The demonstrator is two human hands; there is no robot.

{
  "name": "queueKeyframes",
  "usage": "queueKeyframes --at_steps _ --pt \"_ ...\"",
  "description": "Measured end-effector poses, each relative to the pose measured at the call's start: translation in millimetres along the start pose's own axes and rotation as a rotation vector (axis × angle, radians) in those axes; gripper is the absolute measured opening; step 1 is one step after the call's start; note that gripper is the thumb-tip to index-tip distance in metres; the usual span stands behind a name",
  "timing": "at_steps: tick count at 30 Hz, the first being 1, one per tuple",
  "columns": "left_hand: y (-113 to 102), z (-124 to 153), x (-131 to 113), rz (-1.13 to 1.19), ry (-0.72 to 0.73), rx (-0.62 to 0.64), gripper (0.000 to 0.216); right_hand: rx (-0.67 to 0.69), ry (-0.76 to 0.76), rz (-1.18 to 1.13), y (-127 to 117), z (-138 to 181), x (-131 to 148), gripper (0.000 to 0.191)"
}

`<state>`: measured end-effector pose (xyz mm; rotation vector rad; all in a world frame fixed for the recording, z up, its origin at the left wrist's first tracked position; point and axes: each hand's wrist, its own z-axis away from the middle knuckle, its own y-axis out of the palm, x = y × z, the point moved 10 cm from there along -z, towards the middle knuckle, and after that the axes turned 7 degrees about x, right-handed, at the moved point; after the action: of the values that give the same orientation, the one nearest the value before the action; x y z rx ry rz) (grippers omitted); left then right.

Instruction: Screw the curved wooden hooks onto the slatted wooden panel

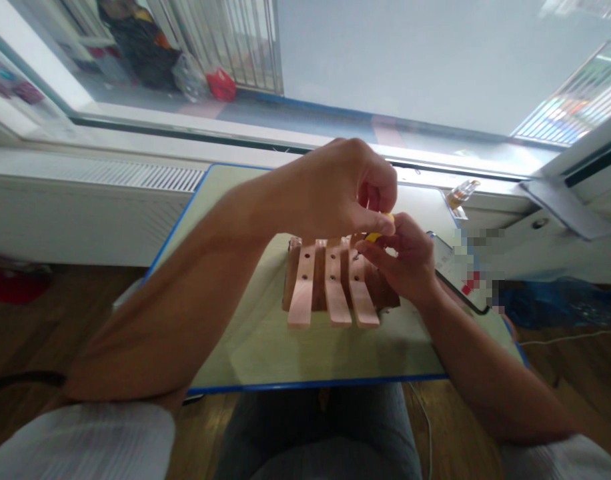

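On the desk in front of me lies a brown wooden base (320, 287). Across it run three pale wooden strips (300, 303), each with dark round spots that look like screws or holes. Above the right end of the base, both hands meet at a small yellow-and-black tool (373, 237); its full shape is hidden by fingers. My left hand (355, 190) is bent over from above, thumb and fingers pinched on the tool's upper end. Lower down, my right hand (408, 260) closes thumb and fingers around it near the rightmost strip. The tool's tip cannot be made out.
The desk (265, 360) has a blue edge and stands against a window sill. A dark-edged flat device (455, 283) lies to the right, partly blurred out. A small clear bottle (463, 193) stands behind it. A white radiator (155, 177) is at left.
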<state>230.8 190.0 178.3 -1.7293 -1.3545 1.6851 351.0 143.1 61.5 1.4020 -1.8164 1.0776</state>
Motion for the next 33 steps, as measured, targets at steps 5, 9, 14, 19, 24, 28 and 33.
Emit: queueKeyframes --at_steps 5,9,14,19,24,28,33 --pt "-1.2 2.6 -3.5 -0.009 0.025 0.045 0.013 0.055 -0.024 0.008 0.4 0.2 5.9 0.019" --pt "-0.3 2.8 -8.3 -0.043 0.034 0.08 0.02 0.044 -0.045 0.038 -1.8 -0.1 10.6 0.013" --pt "2.7 1.9 -6.4 -0.037 -0.012 0.079 0.017 0.021 -0.039 0.004 0.4 -1.9 10.7 0.017" --pt "0.4 -1.3 4.5 -0.027 -0.051 0.004 0.017 -0.04 -0.035 0.001 -1.3 -2.6 10.5 0.031" --pt "0.5 -2.2 4.3 -0.031 -0.041 -0.018 0.011 -0.02 0.002 -0.007 -1.3 -2.3 4.4 0.028" --pt "-1.0 0.0 -2.0 -0.003 0.005 -0.016 0.007 0.048 -0.029 0.015 -0.1 -1.9 7.6 0.016" --pt "0.9 1.4 -10.1 -0.045 0.055 0.044 0.016 0.014 -0.032 0.075 -2.5 -1.9 10.2 0.015"
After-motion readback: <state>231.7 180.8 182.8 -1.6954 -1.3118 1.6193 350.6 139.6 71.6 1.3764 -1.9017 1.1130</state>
